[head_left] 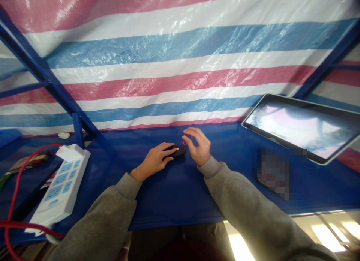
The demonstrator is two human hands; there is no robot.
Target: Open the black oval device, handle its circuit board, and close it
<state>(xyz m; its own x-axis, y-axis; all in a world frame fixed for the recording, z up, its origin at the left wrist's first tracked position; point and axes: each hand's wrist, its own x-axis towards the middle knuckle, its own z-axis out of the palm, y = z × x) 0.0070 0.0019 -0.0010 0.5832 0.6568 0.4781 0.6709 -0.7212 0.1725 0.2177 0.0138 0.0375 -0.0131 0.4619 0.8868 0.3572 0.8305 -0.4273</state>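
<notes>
A black computer mouse lies on the blue tabletop, a small pale spot on its upper surface. My left hand holds its left side, fingers over the top and thumb at the near edge. Just above its right end, my right hand pinches a small, thin tool with a reddish part between thumb and forefinger. The tool looks like a small screwdriver and points down toward the mouse; I cannot tell whether its tip touches.
A white power strip with a red cable lies on the left. At the right, a lit tablet-like screen leans behind a pixelated flat object. Blue metal posts and a striped plastic sheet stand behind the blue table.
</notes>
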